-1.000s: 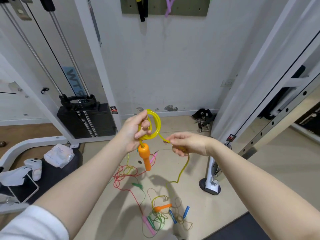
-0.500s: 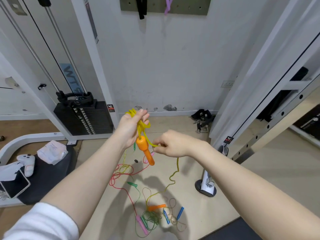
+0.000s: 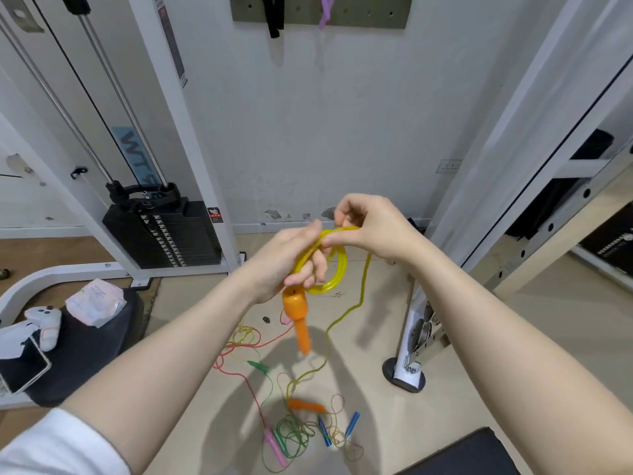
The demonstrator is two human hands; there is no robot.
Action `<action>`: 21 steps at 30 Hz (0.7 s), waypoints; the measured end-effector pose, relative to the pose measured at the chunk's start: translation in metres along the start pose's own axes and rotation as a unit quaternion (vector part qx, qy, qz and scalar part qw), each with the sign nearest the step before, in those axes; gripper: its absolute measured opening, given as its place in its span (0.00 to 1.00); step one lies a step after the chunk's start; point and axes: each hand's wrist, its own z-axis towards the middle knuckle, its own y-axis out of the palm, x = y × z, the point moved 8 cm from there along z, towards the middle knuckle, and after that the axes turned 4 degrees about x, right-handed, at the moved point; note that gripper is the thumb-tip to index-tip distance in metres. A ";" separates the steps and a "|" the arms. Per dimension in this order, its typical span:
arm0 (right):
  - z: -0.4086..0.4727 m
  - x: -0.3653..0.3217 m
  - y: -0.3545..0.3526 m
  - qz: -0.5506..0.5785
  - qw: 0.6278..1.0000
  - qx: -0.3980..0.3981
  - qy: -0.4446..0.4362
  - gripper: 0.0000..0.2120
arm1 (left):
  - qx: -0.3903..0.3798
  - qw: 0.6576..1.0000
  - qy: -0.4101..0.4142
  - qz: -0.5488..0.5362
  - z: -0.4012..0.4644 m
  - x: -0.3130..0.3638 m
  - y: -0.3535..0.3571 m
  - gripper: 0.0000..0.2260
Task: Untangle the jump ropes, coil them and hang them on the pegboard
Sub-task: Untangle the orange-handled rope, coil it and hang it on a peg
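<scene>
My left hand grips several yellow loops of a jump rope, and its orange handle hangs below the fist. My right hand pinches the same yellow rope at the top of the coil. From there the rope drops to the floor, ending at a second orange handle. A tangle of other ropes lies on the floor with pink, green and blue handles. The grey pegboard is on the wall at the top, with a black rope and a purple rope hanging on it.
A white cable machine with a black weight stack stands on the left. A dark bench pad holds a phone, a white controller and a packet. A white rack post with a round foot stands on the right. A dark mat corner lies bottom right.
My right hand has risen and carried the yellow rope over to the top of the coil in my left hand. More rope has been lifted off the floor.
</scene>
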 end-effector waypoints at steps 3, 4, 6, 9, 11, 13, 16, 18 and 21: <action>0.000 0.013 0.007 0.144 0.989 -0.011 0.031 0.09 | -0.019 0.996 0.024 -0.087 0.000 0.009 0.006 0.10; -0.001 0.019 0.010 0.176 0.983 -0.011 0.043 0.09 | -0.004 0.992 0.024 -0.124 0.002 0.011 0.005 0.10; -0.010 0.037 0.024 0.221 0.972 -0.034 0.071 0.15 | 0.057 0.970 0.022 -0.234 0.007 0.014 -0.004 0.11; -0.035 0.067 0.057 0.144 0.977 -0.115 0.111 0.17 | 0.157 0.918 0.040 -0.361 0.014 0.015 -0.031 0.12; -0.046 0.071 0.071 0.047 0.978 -0.167 0.118 0.14 | 0.198 0.928 0.051 -0.311 0.015 0.009 -0.045 0.11; -0.051 0.053 0.084 -0.082 0.962 -0.246 0.082 0.12 | 0.220 0.935 0.055 -0.274 0.014 -0.002 -0.049 0.08; -0.058 0.018 0.098 -0.204 0.915 -0.347 0.016 0.10 | 0.220 0.960 0.051 -0.168 0.014 -0.014 -0.040 0.05; -0.058 -0.001 0.094 -0.237 0.895 -0.378 -0.001 0.06 | 0.201 0.979 0.029 0.003 0.015 -0.020 -0.027 0.07; -0.042 -0.015 0.064 -0.236 0.902 -0.361 0.026 0.06 | 0.167 0.949 0.049 0.264 0.011 -0.016 -0.012 0.16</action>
